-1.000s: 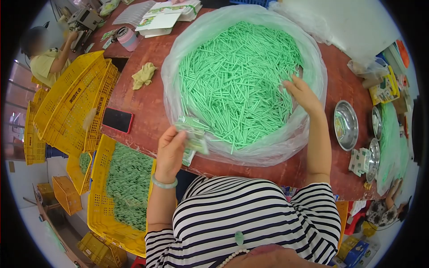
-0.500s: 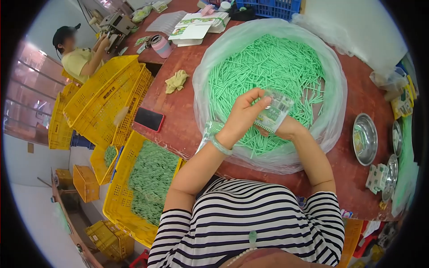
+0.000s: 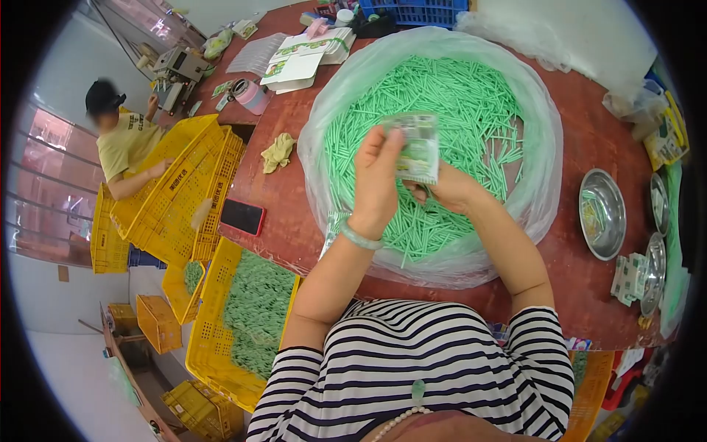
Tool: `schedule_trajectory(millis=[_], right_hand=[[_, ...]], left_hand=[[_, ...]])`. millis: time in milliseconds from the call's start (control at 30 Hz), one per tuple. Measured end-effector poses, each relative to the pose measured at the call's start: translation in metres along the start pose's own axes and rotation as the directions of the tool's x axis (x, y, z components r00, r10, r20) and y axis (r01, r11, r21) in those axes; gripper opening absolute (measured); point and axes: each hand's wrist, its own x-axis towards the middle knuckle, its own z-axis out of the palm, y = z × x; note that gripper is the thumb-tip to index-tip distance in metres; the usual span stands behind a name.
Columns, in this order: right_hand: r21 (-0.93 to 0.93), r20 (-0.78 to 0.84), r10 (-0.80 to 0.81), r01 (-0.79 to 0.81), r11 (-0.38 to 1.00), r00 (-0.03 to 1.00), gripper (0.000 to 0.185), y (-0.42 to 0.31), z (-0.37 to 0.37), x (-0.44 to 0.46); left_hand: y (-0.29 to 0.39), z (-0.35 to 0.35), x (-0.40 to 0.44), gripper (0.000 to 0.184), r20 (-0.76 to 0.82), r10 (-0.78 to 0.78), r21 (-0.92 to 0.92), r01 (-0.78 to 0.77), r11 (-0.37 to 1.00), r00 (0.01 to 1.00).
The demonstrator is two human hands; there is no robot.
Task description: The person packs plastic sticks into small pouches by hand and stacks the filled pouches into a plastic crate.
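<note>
Head view, blurred packet (image 3: 420, 151) in left hand (image 3: 378, 175), right hand (image 3: 451, 188) partly hidden

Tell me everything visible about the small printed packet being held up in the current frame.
The packet looks like flat, thin plastic, roughly rectangular, partly see-through, with green and white print; blur leaves the lettering unreadable. It is held up, slightly tilted, over the green sticks, its left side pinched between thumb and fingers of the left hand. The right hand is just below; whether it touches the packet is unclear, as are any contents.
</note>
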Motion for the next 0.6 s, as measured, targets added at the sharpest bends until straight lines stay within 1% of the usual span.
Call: schedule_trajectory(millis=[33, 67, 100, 133, 167, 200, 233, 267, 367, 400, 433, 467, 533, 567, 600], right_hand=[[0.073, 0.006, -0.035, 0.034, 0.997, 0.999, 0.017, 0.003, -0.002, 0.003], [0.146, 0.010, -0.073, 0.071, 0.987, 0.997, 0.016, 0.004, -0.003, 0.006], [0.225, 0.012, -0.087, 0.082, 0.971, 0.996, 0.016, 0.002, -0.003, 0.003], [0.229, 0.010, -0.096, 0.091, 0.969, 0.995, 0.016, -0.001, -0.002, 0.001], [0.247, -0.015, -0.104, 0.105, 0.963, 0.994, 0.013, -0.004, -0.002, 0.000], [0.265, -0.040, -0.113, 0.119, 0.957, 0.993, 0.011, -0.007, -0.001, -0.001], [0.271, -0.087, -0.104, 0.124, 0.955, 0.991, 0.013, -0.010, 0.001, -0.002], [0.273, -0.088, -0.106, 0.127, 0.954, 0.990, 0.013, -0.008, -0.001, 0.000], [0.312, -0.092, -0.058, 0.084, 0.946, 0.994, 0.016, -0.005, -0.006, 0.004], [0.251, -0.125, -0.062, 0.092, 0.964, 0.990, 0.017, -0.007, -0.005, 0.002], [0.189, -0.157, -0.067, 0.096, 0.977, 0.985, 0.019, -0.010, -0.003, 0.000], [0.188, -0.154, -0.061, 0.089, 0.978, 0.986, 0.019, -0.013, -0.002, -0.002], [0.217, -0.150, -0.149, 0.180, 0.960, 0.977, 0.023, -0.016, 0.001, -0.003], [0.259, -0.137, -0.186, 0.216, 0.941, 0.973, 0.027, -0.014, -0.003, -0.001], [0.181, -0.187, -0.245, 0.278, 0.943, 0.951, 0.029, -0.014, -0.004, 0.002]], left_hand=[[0.002, -0.004, 0.001, 0.010, -0.039, 0.066, -0.018, -0.066, 0.998, 0.997], [0.003, -0.016, 0.002, 0.009, -0.106, 0.073, -0.067, -0.081, 0.994, 0.992], [0.012, -0.023, 0.000, 0.010, -0.116, 0.056, -0.134, -0.072, 0.988, 0.992], [0.021, -0.030, -0.004, 0.012, -0.126, 0.038, -0.201, -0.063, 0.977, 0.991], [0.024, -0.043, -0.006, 0.016, -0.134, -0.032, -0.202, 0.005, 0.979, 0.990], [0.026, -0.051, -0.008, 0.016, -0.127, -0.032, -0.196, 0.006, 0.981, 0.991], [0.028, -0.056, -0.012, 0.017, -0.127, -0.134, -0.240, 0.101, 0.966, 0.983], [0.028, -0.059, -0.016, 0.018, -0.127, -0.235, -0.285, 0.192, 0.939, 0.964], [0.014, -0.065, -0.026, 0.010, -0.092, -0.241, -0.138, 0.227, 0.964, 0.966], [0.013, -0.059, -0.031, 0.005, -0.099, -0.257, -0.145, 0.242, 0.960, 0.961], [0.007, -0.061, -0.034, 0.004, -0.085, -0.250, -0.089, 0.243, 0.966, 0.964], [0.001, -0.064, -0.038, 0.004, -0.072, -0.244, -0.033, 0.242, 0.970, 0.967], [-0.006, -0.061, -0.044, 0.004, -0.070, -0.255, 0.048, 0.259, 0.965, 0.964], [-0.009, -0.062, -0.047, 0.004, -0.060, -0.260, 0.089, 0.265, 0.960, 0.964], [-0.010, -0.060, -0.051, 0.003, -0.090, -0.256, 0.190, 0.268, 0.944, 0.963]])
